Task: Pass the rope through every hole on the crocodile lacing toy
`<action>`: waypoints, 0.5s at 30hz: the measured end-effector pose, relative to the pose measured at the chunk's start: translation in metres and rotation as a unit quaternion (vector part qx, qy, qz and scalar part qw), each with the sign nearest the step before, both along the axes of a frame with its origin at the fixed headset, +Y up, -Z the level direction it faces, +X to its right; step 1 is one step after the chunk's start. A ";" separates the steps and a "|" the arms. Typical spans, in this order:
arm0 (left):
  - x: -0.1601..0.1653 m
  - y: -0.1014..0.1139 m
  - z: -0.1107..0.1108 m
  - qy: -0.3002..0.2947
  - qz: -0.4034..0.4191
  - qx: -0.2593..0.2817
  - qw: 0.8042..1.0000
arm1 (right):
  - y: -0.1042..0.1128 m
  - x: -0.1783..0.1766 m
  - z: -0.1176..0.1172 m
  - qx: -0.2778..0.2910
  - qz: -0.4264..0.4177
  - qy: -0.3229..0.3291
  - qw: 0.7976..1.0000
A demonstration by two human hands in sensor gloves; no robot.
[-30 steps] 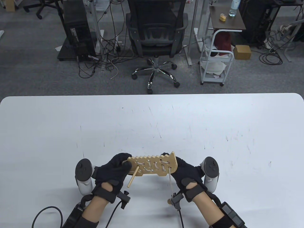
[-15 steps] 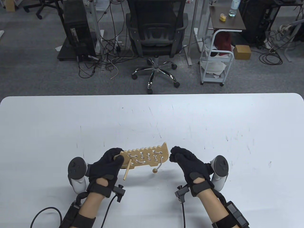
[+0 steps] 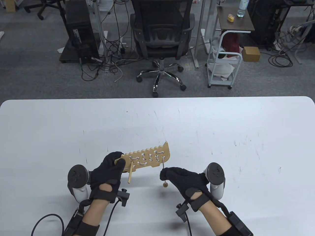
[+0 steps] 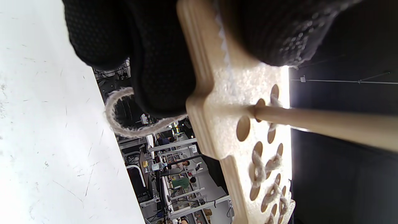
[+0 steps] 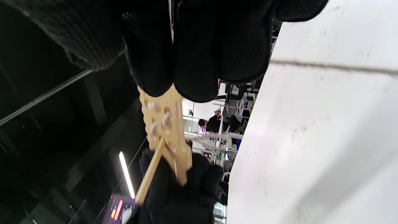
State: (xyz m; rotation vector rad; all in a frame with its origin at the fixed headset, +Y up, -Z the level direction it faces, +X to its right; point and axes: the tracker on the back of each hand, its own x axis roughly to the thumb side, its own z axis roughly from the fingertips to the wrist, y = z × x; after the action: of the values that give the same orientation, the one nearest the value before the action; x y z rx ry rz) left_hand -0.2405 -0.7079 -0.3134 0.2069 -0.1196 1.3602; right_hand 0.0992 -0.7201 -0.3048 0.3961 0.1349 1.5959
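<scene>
The wooden crocodile board (image 3: 147,158) is held above the table, tilted up to the right, with white rope laced through its holes. My left hand (image 3: 119,161) grips its left end, thumb on the face. A wooden needle stick (image 3: 130,173) pokes through a hole near that end; it also shows in the left wrist view (image 4: 326,124). The rope tail (image 3: 164,169) hangs from the right end, with a bead (image 3: 165,184) at its tip. My right hand (image 3: 163,174) pinches this tail just below the board. In the right wrist view its fingers (image 5: 192,46) are closed together in front of the board (image 5: 161,124).
The white table (image 3: 221,137) stretches out beyond and to both sides of the hands. A rope loop (image 4: 124,124) hangs behind the board near my left fingers. An office chair (image 3: 161,36) and a cart (image 3: 222,64) stand on the floor beyond the far edge.
My right hand let go of the board's right end, drew away, then came in lower and took the hanging rope tail. The board shifted left and tilted up in my left hand.
</scene>
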 end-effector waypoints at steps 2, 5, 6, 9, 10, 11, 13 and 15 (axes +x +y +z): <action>0.003 0.000 0.001 -0.003 -0.003 0.002 1.000 | -0.001 -0.008 0.004 0.000 0.010 0.016 1.000; 0.009 0.003 0.005 -0.007 -0.012 0.010 1.000 | -0.004 -0.018 0.010 -0.005 0.021 0.035 0.999; 0.011 0.004 0.006 -0.009 -0.017 0.014 1.000 | -0.005 -0.021 0.012 -0.008 0.025 0.041 0.999; 0.020 0.005 0.011 -0.023 -0.026 0.019 0.999 | -0.008 -0.028 0.017 -0.013 0.031 0.050 0.998; 0.022 0.006 0.012 -0.026 -0.027 0.019 0.999 | -0.009 -0.029 0.018 -0.011 0.032 0.044 0.998; 0.025 0.007 0.014 -0.029 -0.028 0.021 0.999 | -0.010 -0.031 0.018 -0.011 0.034 0.040 0.999; 0.032 0.008 0.018 -0.036 -0.037 0.024 0.998 | -0.011 -0.033 0.019 -0.016 0.042 0.051 0.998; 0.038 0.008 0.021 -0.043 -0.048 0.027 0.998 | -0.013 -0.034 0.020 -0.024 0.041 0.055 0.997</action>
State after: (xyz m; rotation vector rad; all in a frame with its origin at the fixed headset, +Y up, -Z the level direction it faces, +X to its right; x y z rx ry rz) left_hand -0.2029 -0.6995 -0.2920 0.1864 -0.2354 1.2709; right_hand 0.0650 -0.7326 -0.2852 0.4462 0.2762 1.6484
